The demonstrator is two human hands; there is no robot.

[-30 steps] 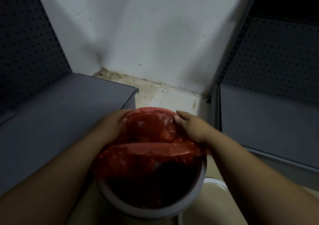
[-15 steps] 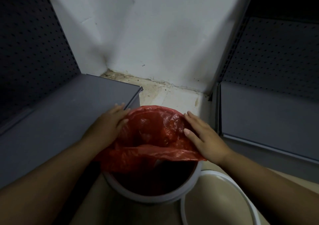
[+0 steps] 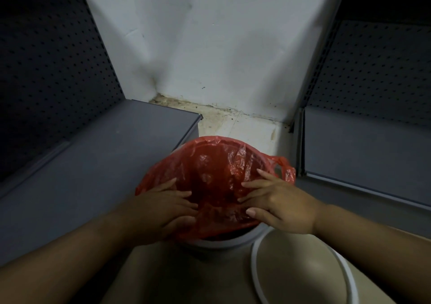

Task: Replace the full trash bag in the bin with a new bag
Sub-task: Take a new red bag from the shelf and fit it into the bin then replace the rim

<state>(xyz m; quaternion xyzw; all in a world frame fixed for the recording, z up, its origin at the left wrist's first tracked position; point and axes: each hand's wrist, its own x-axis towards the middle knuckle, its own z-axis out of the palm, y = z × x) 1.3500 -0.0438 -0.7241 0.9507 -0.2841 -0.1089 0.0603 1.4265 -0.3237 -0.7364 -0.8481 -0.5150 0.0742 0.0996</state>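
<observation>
A red plastic bag (image 3: 217, 163) lies spread over the mouth of a white round bin (image 3: 221, 245). Its far edge is folded over the bin's far rim, and a handle loop sticks out at the right. The near part of the bag is loose and crumpled above the near rim, which shows bare. My left hand (image 3: 163, 208) rests flat on the bag's near left part with its fingers spread. Opposite it, my right hand (image 3: 277, 203) lies on the near right part, fingers apart too. Neither hand visibly pinches the plastic.
A white ring-shaped bin lid (image 3: 256, 271) lies on the beige floor at the near right, touching the bin. Grey shelf bases (image 3: 93, 163) with dark pegboard backs flank the bin left and right. A white wall corner (image 3: 210, 58) stands behind.
Both hands have moved from the bag's far sides to its near part, closer together. The bag now covers more of the bin's mouth, and the view has pulled back.
</observation>
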